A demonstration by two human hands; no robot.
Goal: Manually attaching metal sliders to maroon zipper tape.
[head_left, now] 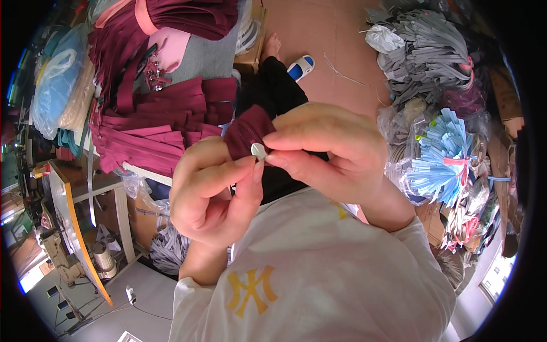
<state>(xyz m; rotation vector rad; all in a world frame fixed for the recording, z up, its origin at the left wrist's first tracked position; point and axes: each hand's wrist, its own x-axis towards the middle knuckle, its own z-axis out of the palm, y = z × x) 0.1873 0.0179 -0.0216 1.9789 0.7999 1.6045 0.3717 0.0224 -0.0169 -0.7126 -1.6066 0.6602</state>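
Note:
My left hand [213, 191] and my right hand [336, 151] meet in front of my body, both closed in pinches. Between their fingertips is a small, shiny silver-white piece [258, 150], rounded at its top; its exact kind is too small to tell. The left thumb and forefinger grip it from below and the left. A maroon fabric strip [245, 131] with a stitched-looking ridge runs up from the piece, partly behind my right fingers. My right thumb and forefinger pinch the strip's edge right beside the piece.
Maroon strips [151, 128] lie over a grey-topped table at the left, beside small metal pieces with maroon bits [156, 74] and a tied maroon bundle [182, 17]. Grey [424, 51] and light blue bundles [441, 157] stand at the right. A slipper [301, 67] lies on the floor.

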